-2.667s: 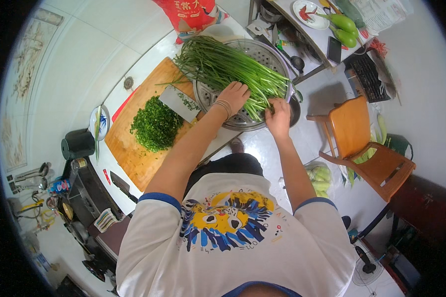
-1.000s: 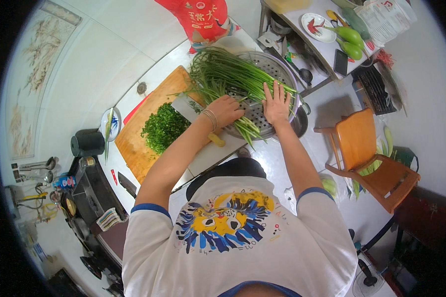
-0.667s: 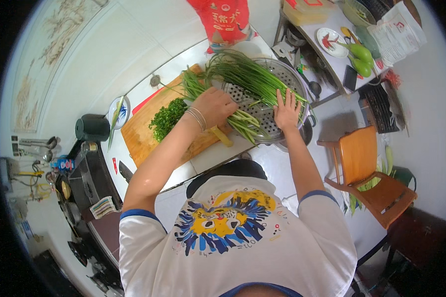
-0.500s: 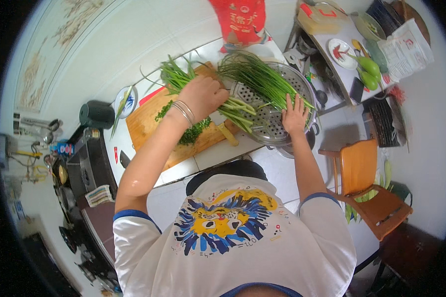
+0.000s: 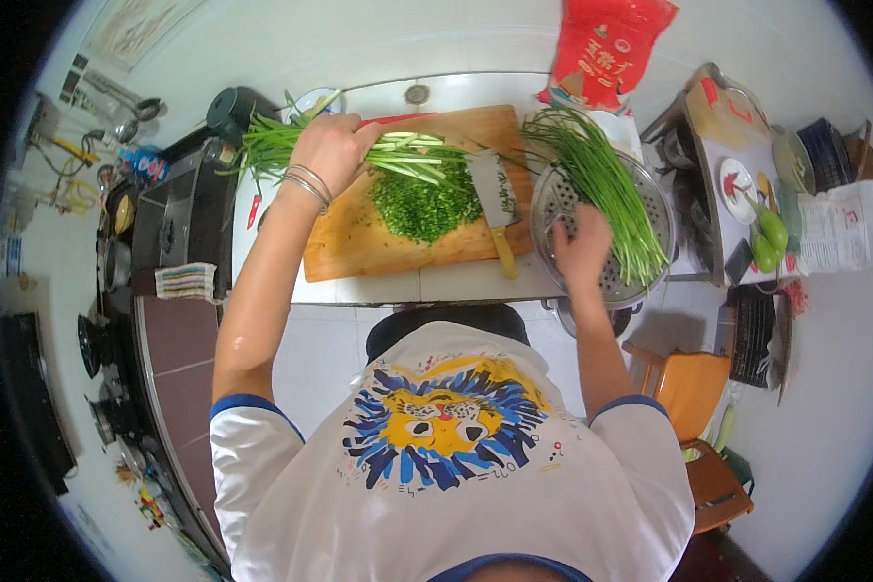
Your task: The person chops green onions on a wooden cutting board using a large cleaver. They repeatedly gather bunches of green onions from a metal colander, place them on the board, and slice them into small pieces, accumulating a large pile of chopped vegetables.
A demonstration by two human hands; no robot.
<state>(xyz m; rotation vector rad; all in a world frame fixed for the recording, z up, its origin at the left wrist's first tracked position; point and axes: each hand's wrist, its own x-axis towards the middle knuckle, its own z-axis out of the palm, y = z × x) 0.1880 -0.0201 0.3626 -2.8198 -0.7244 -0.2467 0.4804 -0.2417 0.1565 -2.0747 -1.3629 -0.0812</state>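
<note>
My left hand point(image 5: 332, 160) is closed around a bunch of chives point(image 5: 412, 155), raised above the far left of the wooden cutting board point(image 5: 335, 247). The pale ends point right and the leafy tops point left. Beneath them lies a heap of finely chopped greens point(image 5: 422, 207). A cleaver point(image 5: 493, 189) rests on the board's right side, its yellowish handle toward me. My right hand point(image 5: 584, 247) hovers over the metal colander point(image 5: 550, 199), fingers apart and holding nothing. Beside it, a larger bunch of chives point(image 5: 601, 179) lies across the colander.
Behind the colander stands a red bag point(image 5: 611, 53). At far left are a small plate point(image 5: 315, 100), a dark green pot point(image 5: 235, 114) and a red-handled knife point(image 5: 254, 210). A side table on the right holds green vegetables point(image 5: 769, 238); a wooden chair point(image 5: 694, 393) stands below.
My left hand has carried its bunch leftward, uncovering the chopped heap and the cleaver. My right hand has come off the chives in the colander. The whole view has turned.
</note>
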